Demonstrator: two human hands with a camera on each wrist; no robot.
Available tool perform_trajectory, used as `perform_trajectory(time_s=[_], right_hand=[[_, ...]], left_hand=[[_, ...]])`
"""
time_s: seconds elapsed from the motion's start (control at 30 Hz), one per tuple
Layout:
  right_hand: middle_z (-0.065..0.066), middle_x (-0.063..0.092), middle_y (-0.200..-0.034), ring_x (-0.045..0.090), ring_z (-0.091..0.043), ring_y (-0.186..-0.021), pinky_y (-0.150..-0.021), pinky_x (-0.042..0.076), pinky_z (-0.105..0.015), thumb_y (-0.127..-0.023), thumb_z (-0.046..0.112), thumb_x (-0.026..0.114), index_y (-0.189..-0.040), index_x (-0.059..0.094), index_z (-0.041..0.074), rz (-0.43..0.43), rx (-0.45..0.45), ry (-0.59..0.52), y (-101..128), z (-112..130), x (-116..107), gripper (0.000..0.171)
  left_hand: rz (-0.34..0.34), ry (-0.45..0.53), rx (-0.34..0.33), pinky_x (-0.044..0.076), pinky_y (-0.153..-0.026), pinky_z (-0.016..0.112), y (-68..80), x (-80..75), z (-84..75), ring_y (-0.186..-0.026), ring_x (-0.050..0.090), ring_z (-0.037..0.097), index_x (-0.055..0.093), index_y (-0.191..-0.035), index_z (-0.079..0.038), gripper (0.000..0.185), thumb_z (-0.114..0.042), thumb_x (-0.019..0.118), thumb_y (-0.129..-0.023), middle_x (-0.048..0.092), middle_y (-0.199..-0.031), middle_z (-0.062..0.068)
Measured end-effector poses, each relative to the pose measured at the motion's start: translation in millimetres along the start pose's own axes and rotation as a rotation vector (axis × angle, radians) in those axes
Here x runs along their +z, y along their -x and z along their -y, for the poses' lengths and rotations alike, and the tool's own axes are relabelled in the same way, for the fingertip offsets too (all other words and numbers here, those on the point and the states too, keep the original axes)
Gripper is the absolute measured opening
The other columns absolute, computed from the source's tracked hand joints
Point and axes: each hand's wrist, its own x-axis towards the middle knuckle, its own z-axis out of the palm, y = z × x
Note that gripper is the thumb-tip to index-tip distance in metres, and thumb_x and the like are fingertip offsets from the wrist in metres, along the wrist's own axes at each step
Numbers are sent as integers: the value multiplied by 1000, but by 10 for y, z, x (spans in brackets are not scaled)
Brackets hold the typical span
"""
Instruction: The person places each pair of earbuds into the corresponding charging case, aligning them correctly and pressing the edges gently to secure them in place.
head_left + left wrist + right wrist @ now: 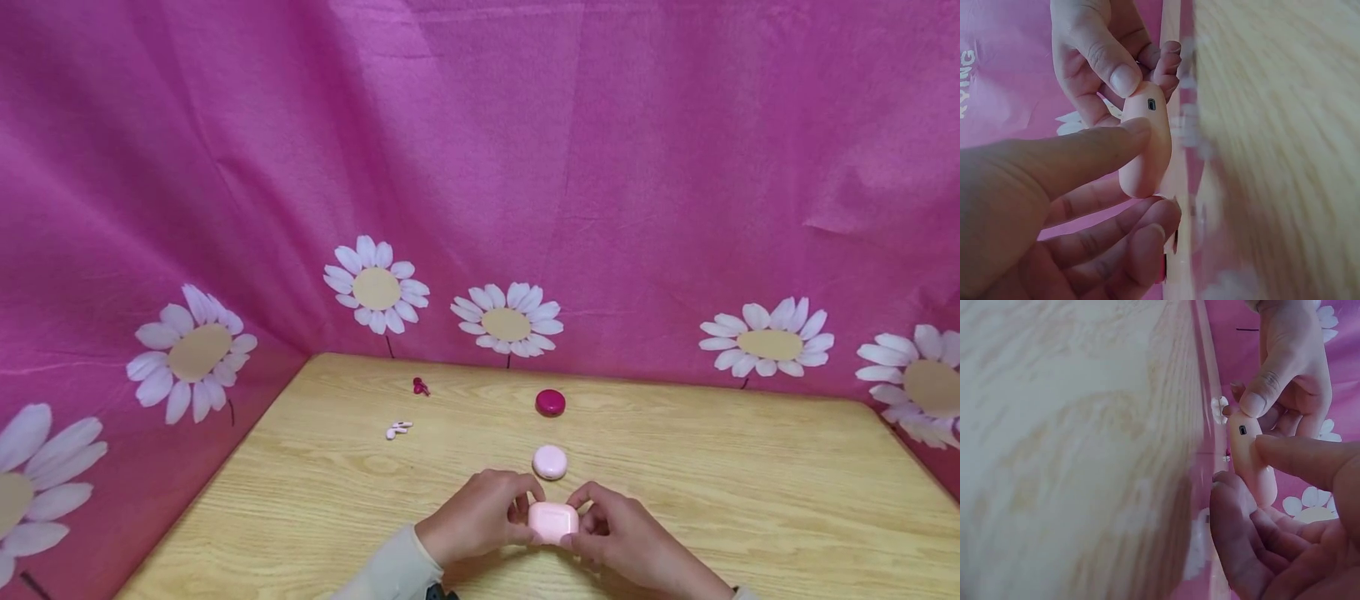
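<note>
Pale pink rounded earbud case (553,522) with small dark port, pinched between both hands

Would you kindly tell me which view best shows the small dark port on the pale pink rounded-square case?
The left wrist view: the dark port faces it, near both thumbs. The right wrist view shows it smaller. The head view shows only the pale pink rounded-square case top between both hands.

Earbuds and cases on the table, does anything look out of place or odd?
Two pairs of earbuds, white and dark red, lie loose on the table, apart from their cases; nothing looks spilled or damaged.
</note>
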Motion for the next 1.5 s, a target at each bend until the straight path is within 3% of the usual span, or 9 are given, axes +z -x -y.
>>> perform_trajectory(time_s=[0.43,0.67,0.97,1.5], right_hand=[[3,58,-69,49,-3,-59,-54,38,-19,-86,21,73,-103,56,7,9,23,50,-16,-28,58,28],[1,58,-70,50,-5,-59,-53,38,-19,-87,19,72,-104,56,6,31,56,5,-17,-44,89,26],[-1,59,-71,51,-7,-58,-51,38,-19,-88,18,71,-103,58,5,40,88,-6,-13,-27,97,23],[1,58,-71,50,-7,-59,-52,39,-19,-89,17,68,-107,60,3,66,104,-1,-21,-28,51,24]], left_hand=[[69,-26,-60,40,-62,15,37,9,-12,-64,48,-1,65,-97,-20,30,-26,84,-75,55,-70,-13],[107,-47,-102,39,-64,18,36,27,-3,-65,47,-1,65,-98,-22,31,-29,84,-74,54,-71,-15],[61,-118,-47,37,-57,15,58,35,12,-62,45,-3,64,-94,-22,31,-27,85,-72,52,-68,-16],[86,-110,-60,37,-58,15,38,11,3,-63,45,-2,67,-98,-21,30,-28,83,-74,53,-70,-15]])
